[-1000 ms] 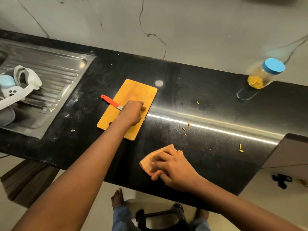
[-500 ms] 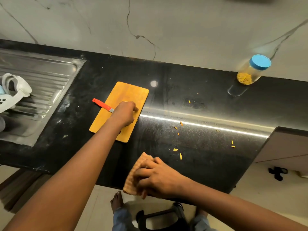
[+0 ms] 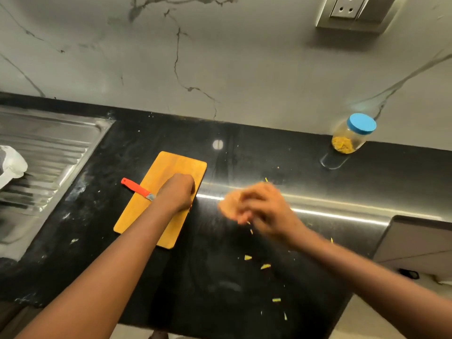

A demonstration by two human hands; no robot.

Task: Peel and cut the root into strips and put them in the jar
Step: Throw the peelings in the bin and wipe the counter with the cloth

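A clear jar (image 3: 349,137) with a blue lid stands at the back right of the black counter (image 3: 244,285), yellow strips inside. The wooden cutting board (image 3: 176,165) lies left of centre. My left hand (image 3: 177,192) rests on it with curled fingers at its right edge. The blade of a red-handled knife (image 3: 135,187) disappears under that hand. My right hand (image 3: 266,209), blurred by motion, holds an orange cloth (image 3: 227,204) on the counter right of the board. Small yellow root scraps (image 3: 265,266) lie scattered in front of the cloth.
A steel sink drainboard (image 3: 49,152) fills the left side, with a white object (image 3: 9,165) on it. The marble wall carries a socket (image 3: 352,8) at the top right. A cabinet corner (image 3: 420,238) juts in at the right.
My right hand moved the cloth from the counter's front edge back up toward the middle, right of the board. My left hand stayed on the board.
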